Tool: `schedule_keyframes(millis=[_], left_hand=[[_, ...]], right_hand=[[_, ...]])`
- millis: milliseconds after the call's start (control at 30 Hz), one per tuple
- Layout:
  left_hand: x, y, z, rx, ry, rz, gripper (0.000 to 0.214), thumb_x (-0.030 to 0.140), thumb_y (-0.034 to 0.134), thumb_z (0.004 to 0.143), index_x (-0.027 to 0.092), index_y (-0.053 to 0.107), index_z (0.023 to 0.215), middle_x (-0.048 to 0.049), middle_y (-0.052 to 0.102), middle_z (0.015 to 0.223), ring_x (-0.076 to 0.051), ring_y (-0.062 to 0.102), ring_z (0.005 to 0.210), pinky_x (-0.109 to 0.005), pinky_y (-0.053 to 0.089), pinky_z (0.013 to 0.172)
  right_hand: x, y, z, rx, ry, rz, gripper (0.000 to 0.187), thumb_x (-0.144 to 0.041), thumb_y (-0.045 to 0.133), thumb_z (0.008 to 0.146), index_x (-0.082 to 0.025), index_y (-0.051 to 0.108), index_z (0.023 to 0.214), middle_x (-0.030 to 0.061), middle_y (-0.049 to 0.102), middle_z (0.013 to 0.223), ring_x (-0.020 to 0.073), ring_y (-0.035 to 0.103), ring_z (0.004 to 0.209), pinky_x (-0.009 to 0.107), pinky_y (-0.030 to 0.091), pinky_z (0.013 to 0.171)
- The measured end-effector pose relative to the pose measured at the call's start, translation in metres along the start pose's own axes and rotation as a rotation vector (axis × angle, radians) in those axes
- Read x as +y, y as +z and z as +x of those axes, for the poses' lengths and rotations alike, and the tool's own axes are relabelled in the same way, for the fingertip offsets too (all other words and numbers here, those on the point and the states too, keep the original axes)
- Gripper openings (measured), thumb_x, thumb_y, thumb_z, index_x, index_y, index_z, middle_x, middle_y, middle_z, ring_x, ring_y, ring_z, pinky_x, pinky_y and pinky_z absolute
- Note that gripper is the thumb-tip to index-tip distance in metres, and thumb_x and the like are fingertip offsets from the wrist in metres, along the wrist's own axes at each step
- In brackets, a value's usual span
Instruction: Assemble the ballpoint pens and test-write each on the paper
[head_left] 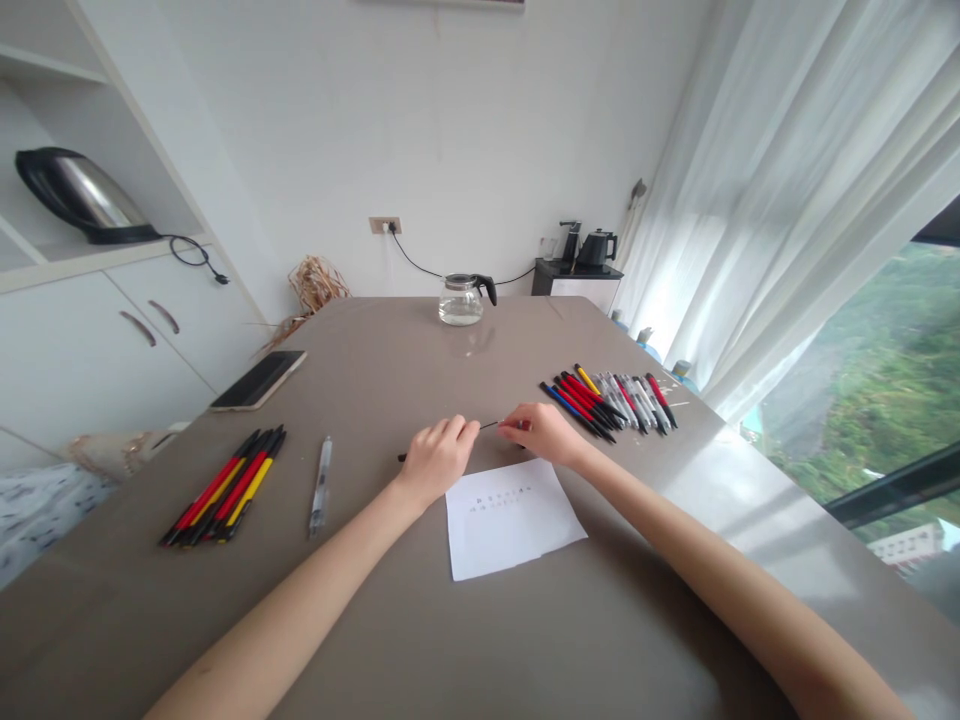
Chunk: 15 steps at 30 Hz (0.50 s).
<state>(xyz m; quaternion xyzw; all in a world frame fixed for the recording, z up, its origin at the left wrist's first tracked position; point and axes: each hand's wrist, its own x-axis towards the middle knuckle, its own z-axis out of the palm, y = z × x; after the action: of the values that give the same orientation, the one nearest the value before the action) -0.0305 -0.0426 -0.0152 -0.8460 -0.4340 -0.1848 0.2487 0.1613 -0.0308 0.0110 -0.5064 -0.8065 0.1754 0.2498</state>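
My left hand [439, 458] is closed round a thin dark pen [487, 427] held level just above the table; its black end sticks out left of the hand. My right hand [541, 433] pinches the pen's other end, where something red shows between the fingers. Both hands hover just beyond a white sheet of paper [510, 518] with two short rows of marks on it. A clear pen [321, 486] lies alone left of my left forearm.
A row of red, yellow and black pens [229, 486] lies at the left, and a larger pile of pens [611, 399] at the right. A black notebook [259, 380], a glass coffee pot [462, 299] and the grey table [420, 640] fill the view. A window is at right.
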Motion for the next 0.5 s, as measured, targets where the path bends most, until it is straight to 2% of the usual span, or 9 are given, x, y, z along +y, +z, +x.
schedule_keyframes(millis=[100,233,333,433,500], left_hand=[[0.0,-0.003,0.0,0.06,0.046,-0.032,0.025,0.019,0.03,0.085,0.02,0.05,0.098,-0.0035,0.052,0.074,-0.013,0.051,0.069,-0.025,0.037,0.058],[0.0,-0.007,0.002,0.112,0.043,-0.065,0.026,0.021,0.03,0.085,0.019,0.049,0.103,-0.0039,0.053,0.073,-0.013,0.052,0.07,-0.025,0.039,0.06],[0.001,-0.008,0.002,0.12,0.05,-0.079,0.029,0.019,0.03,0.085,0.02,0.047,0.109,-0.0041,0.053,0.075,-0.013,0.052,0.071,-0.025,0.04,0.061],[0.002,-0.007,0.003,0.122,0.046,-0.103,0.033,0.018,0.032,0.085,0.02,0.043,0.116,-0.0041,0.054,0.076,-0.014,0.052,0.072,-0.025,0.041,0.062],[0.002,-0.007,0.004,0.12,0.044,-0.112,0.037,0.018,0.032,0.085,0.019,0.039,0.121,-0.0038,0.053,0.075,-0.013,0.052,0.071,-0.025,0.041,0.061]], right_hand=[[-0.01,0.007,-0.001,-0.072,0.052,0.367,0.031,-0.041,0.052,0.071,-0.015,0.066,0.077,0.0005,0.056,0.058,0.0078,0.043,0.05,0.021,0.034,0.048],[-0.016,0.013,-0.001,-0.043,0.196,0.733,0.035,-0.041,0.055,0.067,-0.013,0.066,0.085,-0.0024,0.05,0.051,0.004,0.033,0.04,0.018,0.027,0.037],[-0.015,0.007,-0.001,-0.097,0.195,0.825,0.036,-0.039,0.062,0.061,-0.014,0.066,0.087,-0.002,0.051,0.052,0.0049,0.039,0.044,0.017,0.029,0.037],[-0.016,0.001,-0.002,-0.177,0.182,0.859,0.034,-0.039,0.063,0.06,-0.012,0.066,0.081,0.0028,0.059,0.062,0.0073,0.047,0.052,0.017,0.031,0.038],[-0.018,0.001,-0.003,-0.135,0.201,0.889,0.033,-0.041,0.061,0.062,-0.012,0.066,0.077,0.0056,0.061,0.071,0.0074,0.048,0.053,0.017,0.03,0.037]])
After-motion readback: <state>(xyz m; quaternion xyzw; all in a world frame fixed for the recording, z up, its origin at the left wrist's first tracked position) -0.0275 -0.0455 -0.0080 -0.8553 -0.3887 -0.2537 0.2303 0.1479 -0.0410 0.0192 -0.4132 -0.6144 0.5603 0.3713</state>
